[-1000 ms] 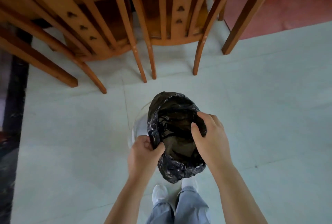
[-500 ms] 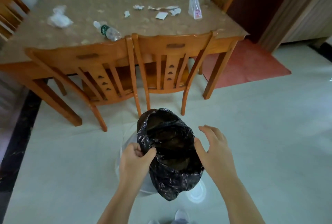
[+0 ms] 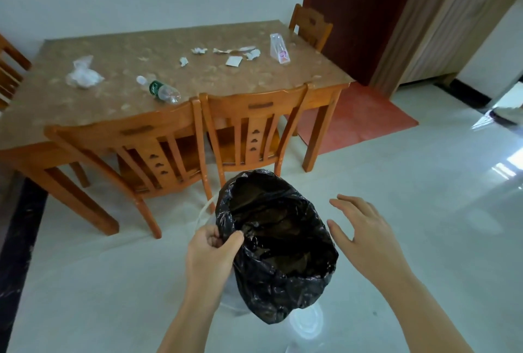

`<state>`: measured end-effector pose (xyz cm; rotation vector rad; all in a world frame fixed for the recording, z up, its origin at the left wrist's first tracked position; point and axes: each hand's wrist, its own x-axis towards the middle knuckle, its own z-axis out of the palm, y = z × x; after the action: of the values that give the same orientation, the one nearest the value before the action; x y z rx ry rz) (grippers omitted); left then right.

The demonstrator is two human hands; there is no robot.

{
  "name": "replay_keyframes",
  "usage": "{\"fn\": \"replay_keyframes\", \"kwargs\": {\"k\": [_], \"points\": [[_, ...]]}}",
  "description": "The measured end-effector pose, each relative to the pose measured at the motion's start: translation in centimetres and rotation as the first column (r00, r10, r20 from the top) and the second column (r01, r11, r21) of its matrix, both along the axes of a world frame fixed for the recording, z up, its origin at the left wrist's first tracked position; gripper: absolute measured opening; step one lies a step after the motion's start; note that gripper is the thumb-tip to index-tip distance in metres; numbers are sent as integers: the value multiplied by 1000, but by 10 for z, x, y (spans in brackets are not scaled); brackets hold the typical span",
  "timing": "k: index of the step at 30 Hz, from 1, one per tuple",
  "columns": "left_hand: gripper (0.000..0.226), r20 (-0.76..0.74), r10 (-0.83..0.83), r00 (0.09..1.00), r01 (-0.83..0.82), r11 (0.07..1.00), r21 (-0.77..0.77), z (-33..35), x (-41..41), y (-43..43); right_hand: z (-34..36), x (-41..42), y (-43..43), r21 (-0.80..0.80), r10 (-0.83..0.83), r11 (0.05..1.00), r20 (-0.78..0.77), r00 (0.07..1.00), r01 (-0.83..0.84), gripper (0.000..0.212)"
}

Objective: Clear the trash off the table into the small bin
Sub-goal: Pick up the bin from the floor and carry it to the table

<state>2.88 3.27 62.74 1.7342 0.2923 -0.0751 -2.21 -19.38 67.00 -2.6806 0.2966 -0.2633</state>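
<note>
- Small bin [image 3: 208, 212]: clear plastic, on floor in front of the person, just short of the chairs; mostly hidden by liner, only part of rim and lower wall showing.
- Black bin liner [image 3: 277, 242]: crinkled plastic bag, mouth wide open and tipped toward the counter; lower part drapes over bin's near side.
- Left hand [image 3: 210, 253]: grip clenched on liner's near-left edge, thumb and fingers pinching the plastic.
- Right hand [image 3: 365, 235]: grip released, fingers spread, palm facing the liner; just beside its right edge, not touching.
- Counter [image 3: 119, 53]: wooden dining table w/ brown patterned cover, beyond the bin. Trash on it:
  - Crumpled clear plastic bag [image 3: 83, 74], far left.
  - Plastic water bottle [image 3: 162, 91], green label, white cap, lying on its side near front edge, left of centre.
  - Small crumpled paper bit [image 3: 184, 61], centre.
  - Crumpled paper scrap [image 3: 199, 50], back centre.
  - Torn wrapper strip [image 3: 235, 50], right of that scrap.
  - Flat white square packet [image 3: 233, 61], just in front of the strip.
  - Crumpled white scrap [image 3: 252, 54], just right of the packet.
  - Clear triangular packaging [image 3: 279, 48], pink print, upright-ish, far right.
- Two wooden chairs, left [image 3: 127, 137] and right [image 3: 252, 115], pushed in at counter's near side, backs toward the person.
- Third chair [image 3: 311, 26] at far right end; part of another [image 3: 10, 70] at left edge.
- Red mat [image 3: 359, 115] on white tiled floor, by dark red door [image 3: 348, 13].
</note>
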Motion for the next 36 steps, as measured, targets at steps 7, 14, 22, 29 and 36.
{"fn": "replay_keyframes", "kwargs": {"k": [7,14,22,29,36], "points": [[39,113,11,994,-11,1000,2,10,32,-21,-3,21,-15,21,-55,998,16,998,55,33],[20,207,-122,971,111,992,64,28,99,-102,-5,81,-89,93,-137,987,40,990,132,34],[18,413,-153,898,142,988,59,90,205,-218,37,198,-206,172,-122,981,184,975,90,31],[21,568,-54,821,58,998,10,124,294,-266,64,302,-259,124,-35,992,266,963,2,31],[21,596,32,803,-10,999,-40,119,417,-263,49,417,-267,101,19,994,236,972,-44,31]]}}
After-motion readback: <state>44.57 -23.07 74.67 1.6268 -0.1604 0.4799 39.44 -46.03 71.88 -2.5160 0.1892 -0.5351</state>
